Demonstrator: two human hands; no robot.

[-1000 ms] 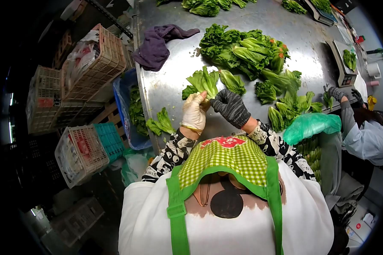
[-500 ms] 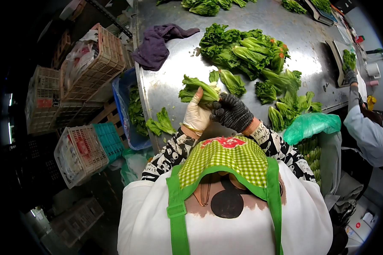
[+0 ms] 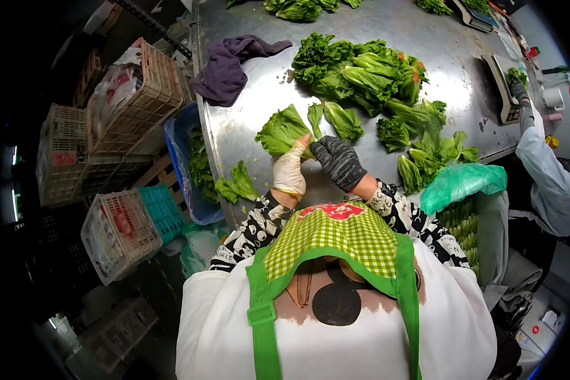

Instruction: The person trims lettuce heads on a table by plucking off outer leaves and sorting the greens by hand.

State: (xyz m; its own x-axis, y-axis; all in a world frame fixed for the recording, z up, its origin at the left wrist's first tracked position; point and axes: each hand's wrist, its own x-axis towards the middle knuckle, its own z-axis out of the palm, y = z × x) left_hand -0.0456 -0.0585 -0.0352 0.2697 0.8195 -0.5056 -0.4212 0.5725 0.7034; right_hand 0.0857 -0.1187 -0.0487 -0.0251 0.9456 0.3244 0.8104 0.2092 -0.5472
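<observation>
My left hand (image 3: pixel 289 170), in a pale glove, is closed on a green lettuce (image 3: pixel 282 131), its thumb lying over the stem end. The lettuce's broad leaf side spreads up and left above the metal table (image 3: pixel 247 120). My right hand (image 3: pixel 341 163), in a dark grey knit glove, has its fingers curled together at the stem end of that lettuce; its fingertips are partly hidden. Just beyond them lie a narrow loose leaf (image 3: pixel 315 116) and a small lettuce head (image 3: pixel 343 121). A loose leaf (image 3: pixel 237 182) rests at the table's near left edge.
A lettuce pile (image 3: pixel 361 73) lies ahead, with more heads (image 3: pixel 434 155) to the right. A purple cloth (image 3: pixel 231 69) is at the left edge. Left are a blue bin (image 3: pixel 182 136) and crates (image 3: pixel 123 95). Green plastic (image 3: pixel 465 185) hangs at right. Another person's gloved hand (image 3: pixel 519 90) holds greens.
The lettuce in my left hand has turned, showing its broad leaf side instead of its edge. My right hand has shifted slightly left. The other person's arm has moved.
</observation>
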